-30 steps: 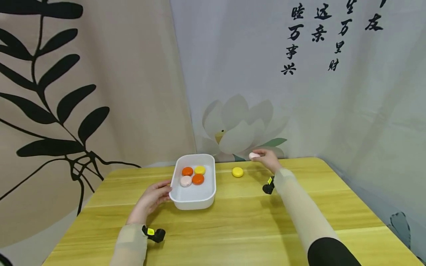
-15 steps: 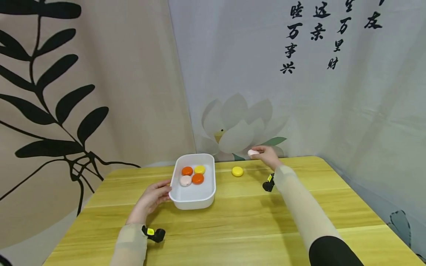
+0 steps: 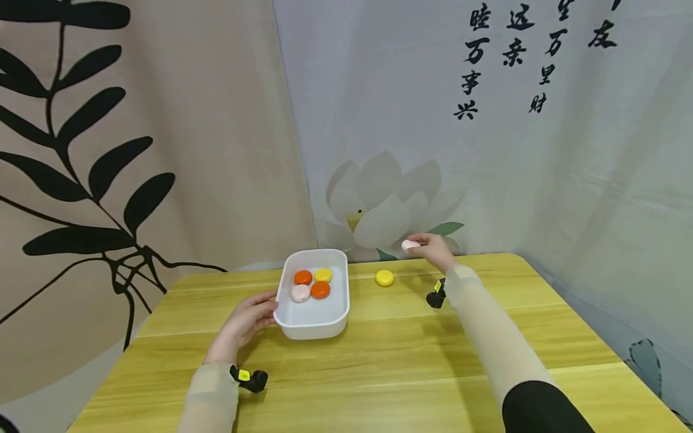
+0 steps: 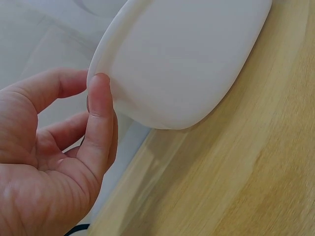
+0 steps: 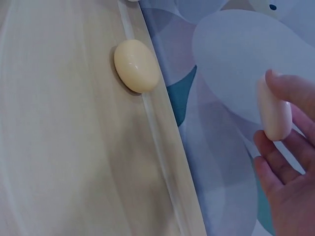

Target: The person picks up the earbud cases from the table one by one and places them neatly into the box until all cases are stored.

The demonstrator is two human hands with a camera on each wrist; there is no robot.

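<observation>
With its thumb and fingers, my left hand pinches the left rim of a white plastic tub. The left wrist view shows that grip close up at the tub's wall. Inside the tub lie two orange discs, a yellow disc and a pale pink disc. Raised over the table's far edge, my right hand pinches another pale pink rounded disc between thumb and fingers. A second yellow disc rests on the table, left of that hand.
The wooden table ends just behind the tub and the loose yellow disc. A printed cloth backdrop with leaves, a lotus and characters hangs directly beyond. Each wrist carries a small black camera.
Both hands keep their holds almost unmoved. My right hand and its pink disc shift very slightly up and to the left. The whole head view drifts a little.
</observation>
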